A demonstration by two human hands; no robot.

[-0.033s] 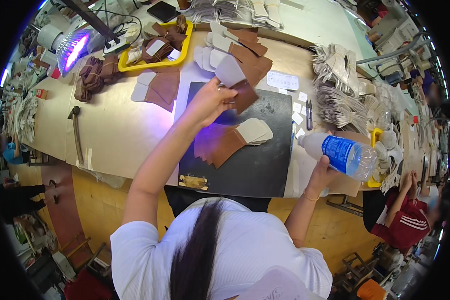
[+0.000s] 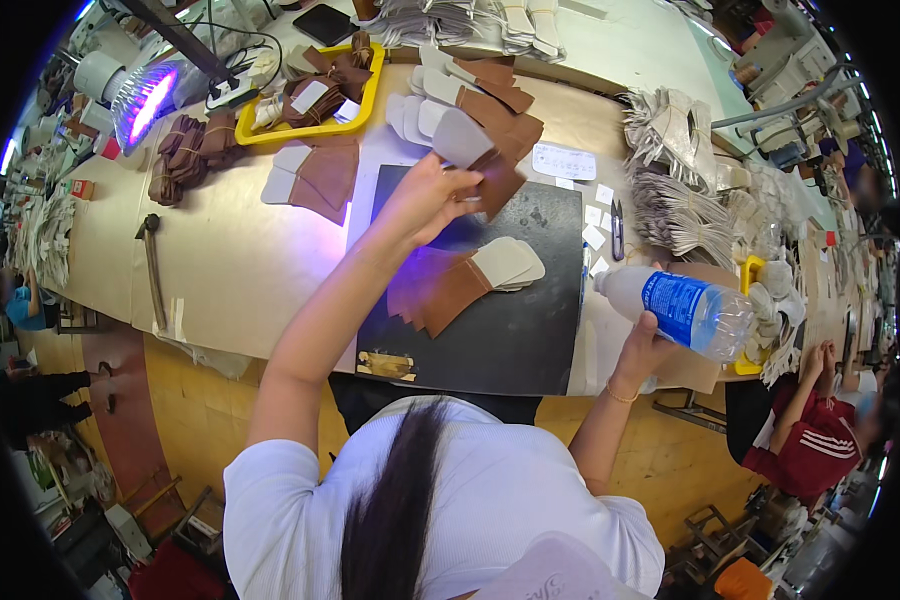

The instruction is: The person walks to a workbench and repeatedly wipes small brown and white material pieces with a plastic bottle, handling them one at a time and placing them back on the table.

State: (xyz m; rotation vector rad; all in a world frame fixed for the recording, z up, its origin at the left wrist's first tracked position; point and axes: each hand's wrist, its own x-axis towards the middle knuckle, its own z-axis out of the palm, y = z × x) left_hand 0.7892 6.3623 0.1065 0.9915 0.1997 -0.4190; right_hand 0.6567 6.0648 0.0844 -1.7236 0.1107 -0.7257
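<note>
My left hand (image 2: 432, 203) pinches a brown piece with a pale rounded end (image 2: 461, 139), held over the far edge of a black mat (image 2: 540, 330). Just beyond it, similar brown-and-white pieces (image 2: 510, 125) lie fanned out in an overlapping pile. Nearer me on the mat rests a smaller fanned stack (image 2: 450, 297), its white ends pointing right. My right hand (image 2: 644, 352) is closed around a clear plastic bottle with a blue label (image 2: 675, 306). The bottle is tilted on its side, its narrow end toward the mat's right edge.
A lamp glowing violet (image 2: 148, 100) stands at the left, beside a yellow tray (image 2: 377, 85) of brown bundles. A hammer (image 2: 151, 265) lies at far left; thread snips (image 2: 617, 230) lie right of the mat. Bundled pale pieces (image 2: 675, 215) crowd the right; a person in red (image 2: 815, 440) sits beyond.
My left hand and the piece in it have shifted slightly to the right. My right hand and the bottle look almost unmoved.
</note>
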